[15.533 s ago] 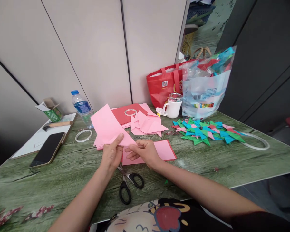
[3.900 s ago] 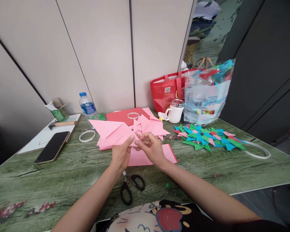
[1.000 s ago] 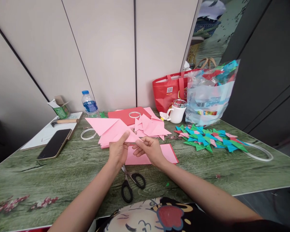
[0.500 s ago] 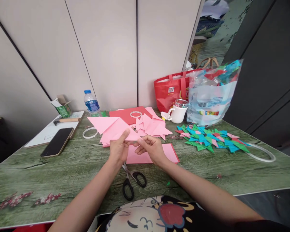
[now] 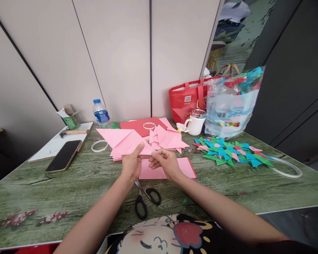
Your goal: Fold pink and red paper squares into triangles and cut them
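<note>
Between both hands is a folded pink paper (image 5: 122, 139) with a long point reaching left. My left hand (image 5: 132, 160) grips its lower middle, thumb on top. The fingertips of my right hand (image 5: 165, 162) pinch its right corner. Under the hands lie flat pink sheets (image 5: 178, 167) with a red edge showing at the right. Black-handled scissors (image 5: 145, 197) rest just below my left hand, blades partly hidden. Behind the hands sits a heap of folded pink pieces (image 5: 165, 137).
Red paper (image 5: 137, 125) with a ring on it lies behind. To the right are a white mug (image 5: 196, 123), coloured folded pieces (image 5: 228, 151), a plastic bag (image 5: 228, 109) and a red bag (image 5: 180, 100). A phone (image 5: 64, 156), hammer (image 5: 74, 132) and bottle (image 5: 101, 114) stand left.
Hardly anything differs. My left hand and the folded paper have shifted very slightly to the right; my right hand keeps its pinch on the corner.
</note>
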The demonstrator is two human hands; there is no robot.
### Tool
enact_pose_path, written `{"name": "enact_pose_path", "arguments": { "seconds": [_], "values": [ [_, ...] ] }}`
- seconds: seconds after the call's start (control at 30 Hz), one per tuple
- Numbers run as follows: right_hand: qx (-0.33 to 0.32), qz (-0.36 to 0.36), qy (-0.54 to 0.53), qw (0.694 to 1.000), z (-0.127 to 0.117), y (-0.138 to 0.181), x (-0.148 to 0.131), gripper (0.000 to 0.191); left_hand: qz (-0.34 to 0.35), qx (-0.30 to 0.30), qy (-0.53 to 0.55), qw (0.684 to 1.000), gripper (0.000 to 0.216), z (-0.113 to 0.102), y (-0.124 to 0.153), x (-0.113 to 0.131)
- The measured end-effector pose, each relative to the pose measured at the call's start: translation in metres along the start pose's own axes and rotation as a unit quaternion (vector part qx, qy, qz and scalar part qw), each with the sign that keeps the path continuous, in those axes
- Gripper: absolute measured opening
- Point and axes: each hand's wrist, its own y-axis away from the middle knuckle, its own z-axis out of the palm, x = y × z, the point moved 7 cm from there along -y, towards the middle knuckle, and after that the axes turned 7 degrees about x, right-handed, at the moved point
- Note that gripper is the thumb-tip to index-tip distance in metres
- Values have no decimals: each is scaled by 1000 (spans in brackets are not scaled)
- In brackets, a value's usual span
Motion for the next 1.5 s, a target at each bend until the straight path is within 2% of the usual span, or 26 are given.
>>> {"name": "enact_pose_path", "arguments": {
  "seconds": [0.1,0.3,0.6,0.73,0.97,1.13,1.2,1.3,1.37,1.5],
  "values": [
    [-7,15,21,1000,-1,-2,3,29,-9,35,-12,999,33,-5,-1,-4],
    [-32,11,38,999,1,-2,0,31,-7,49,-32,998,32,-7,-2,-3],
    [-56,24,46,997,3,-2,1,33,7,32,-27,999,34,-5,-5,4],
    [-61,25,40,997,2,-4,-2,29,13,49,-21,999,37,-8,-9,8],
    [-87,46,-6,995,7,-4,0,20,-21,26,-13,999,23,-7,-12,7],
    [-94,74,23,993,4,-7,2,7,-25,46,-17,999,28,-11,-14,4],
    [-70,54,41,995,-2,-11,-2,5,-28,43,-29,998,31,-11,-14,1],
    [-43,-36,54,997,-9,-15,-18,10,-33,32,-44,998,33,-10,-13,-3],
    [-56,-84,83,991,-8,-14,-26,8,-38,31,-51,997,32,-10,-11,-6],
    [-81,-126,138,979,-4,-10,-30,7,-42,15,-63,997,26,-8,-9,-10]
  ]
}}
